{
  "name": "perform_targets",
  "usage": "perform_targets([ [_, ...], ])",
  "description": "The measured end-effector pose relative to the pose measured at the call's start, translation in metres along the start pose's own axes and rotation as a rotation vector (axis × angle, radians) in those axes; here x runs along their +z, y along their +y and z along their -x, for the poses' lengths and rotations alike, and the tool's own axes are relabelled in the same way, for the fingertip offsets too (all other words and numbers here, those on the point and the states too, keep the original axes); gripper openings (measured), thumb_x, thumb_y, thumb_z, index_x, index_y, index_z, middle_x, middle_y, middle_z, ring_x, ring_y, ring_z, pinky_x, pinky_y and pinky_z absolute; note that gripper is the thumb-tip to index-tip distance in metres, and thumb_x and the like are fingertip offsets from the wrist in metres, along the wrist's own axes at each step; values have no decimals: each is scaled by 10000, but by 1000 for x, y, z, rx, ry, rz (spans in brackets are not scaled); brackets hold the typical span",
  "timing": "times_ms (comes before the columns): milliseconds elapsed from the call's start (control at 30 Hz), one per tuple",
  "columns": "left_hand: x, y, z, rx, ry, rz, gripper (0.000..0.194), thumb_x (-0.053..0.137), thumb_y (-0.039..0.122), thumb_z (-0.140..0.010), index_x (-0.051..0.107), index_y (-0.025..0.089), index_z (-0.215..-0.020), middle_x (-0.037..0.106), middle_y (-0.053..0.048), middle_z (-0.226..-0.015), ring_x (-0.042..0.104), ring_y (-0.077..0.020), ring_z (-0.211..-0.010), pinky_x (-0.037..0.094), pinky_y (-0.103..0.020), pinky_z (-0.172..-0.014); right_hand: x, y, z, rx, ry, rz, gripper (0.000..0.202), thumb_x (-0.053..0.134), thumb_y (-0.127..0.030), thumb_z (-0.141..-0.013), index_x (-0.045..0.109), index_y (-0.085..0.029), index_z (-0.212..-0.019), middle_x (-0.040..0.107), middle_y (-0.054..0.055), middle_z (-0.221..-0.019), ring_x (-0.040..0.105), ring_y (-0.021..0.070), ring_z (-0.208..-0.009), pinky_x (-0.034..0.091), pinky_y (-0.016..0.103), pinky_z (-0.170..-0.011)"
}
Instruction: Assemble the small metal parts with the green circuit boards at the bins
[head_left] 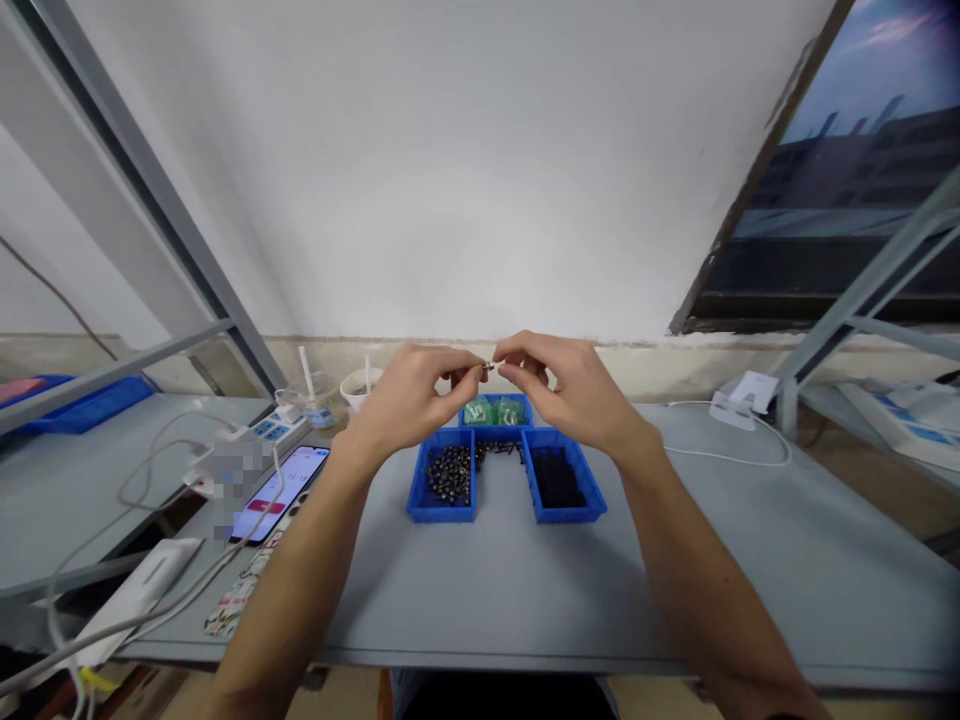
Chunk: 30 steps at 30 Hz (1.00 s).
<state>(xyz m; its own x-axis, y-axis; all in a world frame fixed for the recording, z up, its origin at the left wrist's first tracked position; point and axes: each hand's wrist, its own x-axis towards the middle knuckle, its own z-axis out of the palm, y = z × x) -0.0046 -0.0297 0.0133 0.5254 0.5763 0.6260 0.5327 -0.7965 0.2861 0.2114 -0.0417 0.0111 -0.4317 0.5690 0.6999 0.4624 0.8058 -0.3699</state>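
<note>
My left hand (427,388) is closed in a pinch on a small metallic part (489,366), held above the trays. My right hand (559,380) meets it from the other side, fingertips pinched at the part's right end; anything else between them is too small to make out. Below on the left is a blue tray (442,516) of small dark and brass-coloured metal pieces (450,472). On the right, another blue tray (571,514) holds thin black pieces (556,478). A third blue tray (496,428) behind contains green-tinted bags (508,411), partly hidden by my hands.
More metal pieces (501,448) lie between the trays. On the left are a lit phone (277,492), a power strip (279,428), white cables, and cups with straws (315,398). A white cable (739,463) and small white box (752,390) lie right. Metal frame posts flank the desk.
</note>
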Motion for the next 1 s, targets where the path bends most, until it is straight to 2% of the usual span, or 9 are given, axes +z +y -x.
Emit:
perform_targets([
  [133, 0, -1, 0, -21, -10, 0, 254, 507, 233, -940, 740, 174, -855, 730, -2, -763, 630, -121, -694, 441, -233, -629, 2, 3, -1, -45, -11, 4, 66, 581, -202, -970, 646, -205, -975, 679, 13, -886, 549, 131, -705, 417, 278, -681],
  [367, -1, 1, 0, -25, -17, 20, 275, 485, 249, -940, 734, 172, -852, 724, -6, -757, 616, -121, -678, 439, -235, -620, 3, 6, 0, -8, -16, 35, 88, 595, -274, -980, 644, -209, -1012, 654, 2, -799, 543, 139, -681, 413, 290, -676],
  [700, -1, 4, 0, -19, -24, 12, 278, 496, 244, -945, 740, 173, -833, 731, -4, -758, 624, -124, -684, 448, -244, -661, 3, 7, 1, 7, -30, 59, 111, 569, -269, -994, 656, -211, -1034, 670, 7, -823, 540, 137, -678, 399, 290, -664],
  [1000, 0, 6, -1, -15, -38, -23, 248, 513, 225, -934, 721, 179, -808, 707, 14, -721, 621, -119, -665, 441, -252, -681, 4, 6, -1, -6, -51, 52, 105, 531, -233, -1001, 627, -207, -965, 653, 11, -829, 541, 143, -708, 399, 288, -699],
])
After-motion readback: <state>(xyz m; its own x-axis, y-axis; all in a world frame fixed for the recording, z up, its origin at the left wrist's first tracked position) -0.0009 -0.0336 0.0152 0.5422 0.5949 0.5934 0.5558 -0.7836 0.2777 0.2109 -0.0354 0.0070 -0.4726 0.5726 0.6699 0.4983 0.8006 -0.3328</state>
